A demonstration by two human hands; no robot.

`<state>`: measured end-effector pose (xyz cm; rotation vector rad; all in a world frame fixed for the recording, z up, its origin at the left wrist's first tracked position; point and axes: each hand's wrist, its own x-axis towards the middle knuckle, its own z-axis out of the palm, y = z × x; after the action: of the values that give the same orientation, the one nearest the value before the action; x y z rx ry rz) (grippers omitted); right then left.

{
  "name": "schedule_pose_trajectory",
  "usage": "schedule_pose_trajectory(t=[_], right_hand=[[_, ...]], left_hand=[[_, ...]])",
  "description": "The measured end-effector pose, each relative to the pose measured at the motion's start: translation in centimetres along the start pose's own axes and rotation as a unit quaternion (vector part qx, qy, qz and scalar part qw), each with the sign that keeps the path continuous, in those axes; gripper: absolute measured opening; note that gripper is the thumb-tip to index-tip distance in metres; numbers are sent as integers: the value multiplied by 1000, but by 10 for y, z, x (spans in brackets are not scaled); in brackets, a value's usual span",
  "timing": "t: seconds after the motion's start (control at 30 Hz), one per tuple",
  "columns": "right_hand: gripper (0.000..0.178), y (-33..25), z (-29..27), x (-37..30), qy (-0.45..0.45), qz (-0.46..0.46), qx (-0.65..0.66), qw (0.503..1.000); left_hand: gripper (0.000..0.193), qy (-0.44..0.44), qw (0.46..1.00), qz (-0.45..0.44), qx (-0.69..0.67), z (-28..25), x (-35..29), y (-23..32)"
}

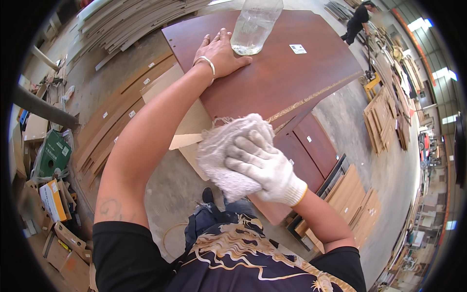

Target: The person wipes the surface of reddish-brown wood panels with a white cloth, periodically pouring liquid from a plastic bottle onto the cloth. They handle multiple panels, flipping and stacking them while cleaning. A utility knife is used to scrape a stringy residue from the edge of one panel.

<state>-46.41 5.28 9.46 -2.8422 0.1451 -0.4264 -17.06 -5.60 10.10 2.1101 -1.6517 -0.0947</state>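
My bare left hand (221,54), with a pale bangle at the wrist, lies flat with fingers spread on a reddish-brown wood panel (272,73). Right beside its fingers stands a clear plastic bottle (255,29) with a little liquid at the bottom; its top runs out of view. A white knit glove covers my right hand (262,168), which grips a fluffy whitish rag (228,146) at the panel's near edge. The fingers lie over the cloth, and the thumb side is partly hidden. A small white label (297,49) is stuck on the panel, whose right edge shows raw chipboard.
More reddish-brown panels (311,146) lie lower, beyond the right hand. Brown boards (121,121) lie on the floor at left, near a green box (52,155). Stacked boards (126,29) fill the far left. A person in black (358,22) stands at far right by a yellow pallet jack (372,85).
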Motion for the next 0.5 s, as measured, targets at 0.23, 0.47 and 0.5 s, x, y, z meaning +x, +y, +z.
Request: schedule_pose_trajectory(t=[0.23, 0.47, 0.5], right_hand=[[66, -28, 6, 5, 15, -19, 14, 1000], [45, 73, -66, -70, 139, 116, -79, 980], [44, 69, -67, -66, 141, 183, -1, 973]], left_hand=[[109, -6, 1000, -11, 18, -2, -6, 15], [116, 1, 1000, 4, 13, -11, -13, 28], [116, 2, 1000, -2, 9, -10, -11, 28]])
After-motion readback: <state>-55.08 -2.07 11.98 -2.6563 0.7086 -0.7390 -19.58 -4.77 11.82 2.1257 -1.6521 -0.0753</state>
